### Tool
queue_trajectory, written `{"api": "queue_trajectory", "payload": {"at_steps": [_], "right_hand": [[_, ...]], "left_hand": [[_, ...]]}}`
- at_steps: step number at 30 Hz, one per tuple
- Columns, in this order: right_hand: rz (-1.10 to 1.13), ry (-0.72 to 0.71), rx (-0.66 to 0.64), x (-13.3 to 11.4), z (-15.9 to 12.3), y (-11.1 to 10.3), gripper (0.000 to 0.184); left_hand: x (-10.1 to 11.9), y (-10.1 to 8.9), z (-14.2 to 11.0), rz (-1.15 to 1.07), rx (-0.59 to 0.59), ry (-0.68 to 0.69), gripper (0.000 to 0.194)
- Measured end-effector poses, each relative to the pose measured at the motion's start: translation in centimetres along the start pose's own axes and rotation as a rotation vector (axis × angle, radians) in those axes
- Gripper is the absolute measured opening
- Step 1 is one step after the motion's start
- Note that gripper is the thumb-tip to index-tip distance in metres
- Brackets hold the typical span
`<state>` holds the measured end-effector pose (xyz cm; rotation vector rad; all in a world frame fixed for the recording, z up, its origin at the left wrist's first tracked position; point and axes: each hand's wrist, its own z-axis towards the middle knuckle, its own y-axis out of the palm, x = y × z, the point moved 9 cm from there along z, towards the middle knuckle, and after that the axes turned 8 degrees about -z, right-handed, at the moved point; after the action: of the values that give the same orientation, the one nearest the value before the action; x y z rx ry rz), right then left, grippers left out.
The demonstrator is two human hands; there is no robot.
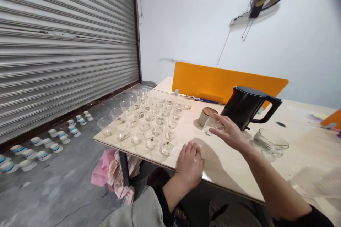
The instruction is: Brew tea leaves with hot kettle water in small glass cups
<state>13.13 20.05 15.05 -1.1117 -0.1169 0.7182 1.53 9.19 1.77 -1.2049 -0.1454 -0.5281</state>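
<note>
My left hand (190,165) rests palm down at the table's front edge, fingers lying on the wood, with no object visible in it. Out over the table, my right hand (230,133) has its thumb and fingers around a small clear cup (207,127). Just behind that cup stands a round white container with a brown wooden-looking lid (209,112). A black electric kettle (241,104) is beyond my right hand. Many clear cups (167,148) stand in rows left of my left hand, several with small dark bits at the bottom.
Right of my forearm is a glass pitcher with a handle (266,142); blurred clear cups (306,184) lie nearer the right corner. An orange divider (207,78) lines the table's back. Several white lidded tubs (42,154) and pink cloth (106,166) are on the floor.
</note>
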Motion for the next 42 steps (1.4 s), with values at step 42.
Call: {"api": "queue_trajectory", "payload": {"at_steps": [42], "right_hand": [[-0.650,-0.037,-0.499,1.3,20.0,13.6,0.076]], "left_hand": [[0.1,1.3,0.6,-0.130,0.047,-0.010,0.061]]}}
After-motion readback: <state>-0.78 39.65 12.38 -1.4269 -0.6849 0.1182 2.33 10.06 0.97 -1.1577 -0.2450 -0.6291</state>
